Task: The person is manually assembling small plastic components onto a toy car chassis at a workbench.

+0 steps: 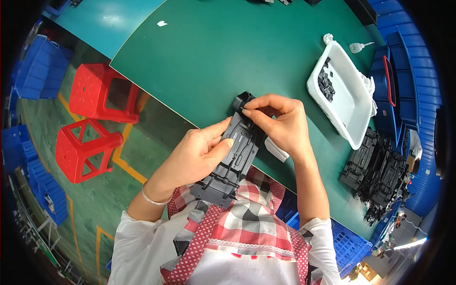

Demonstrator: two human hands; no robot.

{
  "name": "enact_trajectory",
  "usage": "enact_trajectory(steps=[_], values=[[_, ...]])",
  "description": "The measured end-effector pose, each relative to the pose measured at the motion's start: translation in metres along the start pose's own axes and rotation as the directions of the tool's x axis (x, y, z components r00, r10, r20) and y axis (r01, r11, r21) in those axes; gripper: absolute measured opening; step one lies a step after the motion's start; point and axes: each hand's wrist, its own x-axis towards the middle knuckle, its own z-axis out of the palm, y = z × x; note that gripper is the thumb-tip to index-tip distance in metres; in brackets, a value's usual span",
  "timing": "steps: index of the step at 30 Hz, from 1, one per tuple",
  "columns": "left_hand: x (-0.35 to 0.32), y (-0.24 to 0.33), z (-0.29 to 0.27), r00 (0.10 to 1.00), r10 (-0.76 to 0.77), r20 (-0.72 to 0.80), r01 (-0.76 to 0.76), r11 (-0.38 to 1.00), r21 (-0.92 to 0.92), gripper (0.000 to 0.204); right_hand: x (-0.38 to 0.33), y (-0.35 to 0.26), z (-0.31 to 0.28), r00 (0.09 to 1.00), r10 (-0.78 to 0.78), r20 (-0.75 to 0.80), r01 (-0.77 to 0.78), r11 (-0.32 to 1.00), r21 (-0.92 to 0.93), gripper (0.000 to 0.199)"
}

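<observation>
A long black moulded plastic chassis part (236,154) lies tilted between my hands, its far end over the green table and its near end against my apron. My left hand (202,154) grips its left side, with the thumb lying across the face. At the far end of the chassis, my right hand (281,121) pinches with thumb and forefinger close to the surface. Whatever sits in that pinch is too small or hidden to make out.
On the green table (228,52) stands a white tray (354,107) with small black pieces (326,84). Black chassis parts (377,166) are piled at the right. A small white bottle (356,47) lies beyond the tray. Red stools (90,152) stand on the floor at left.
</observation>
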Motion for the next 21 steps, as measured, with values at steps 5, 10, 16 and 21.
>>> enact_trajectory(steps=[5, 10, 16, 21], values=[[0.0003, -0.0028, -0.0011, 1.000, 0.005, 0.005, -0.005, 1.000, 0.011, 0.044, -0.0007, -0.0020, 0.0000, 1.000, -0.009, -0.003, 0.009, 1.000, -0.026, 0.010], [0.0001, -0.0050, -0.0002, 1.000, 0.022, 0.009, -0.022, 1.000, -0.010, 0.044, -0.0019, -0.0055, -0.0003, 1.000, 0.001, -0.002, -0.001, 0.999, -0.047, 0.008], [-0.0008, 0.0034, 0.0027, 1.000, 0.011, -0.002, -0.011, 1.000, -0.029, 0.043, -0.0018, -0.0044, -0.0002, 0.999, -0.044, -0.004, 0.044, 0.995, -0.085, 0.008], [-0.0010, -0.0036, 0.0008, 1.000, -0.003, 0.005, 0.003, 1.000, 0.009, 0.044, -0.0019, -0.0038, -0.0020, 0.997, -0.080, 0.023, 0.082, 0.990, -0.115, 0.009]])
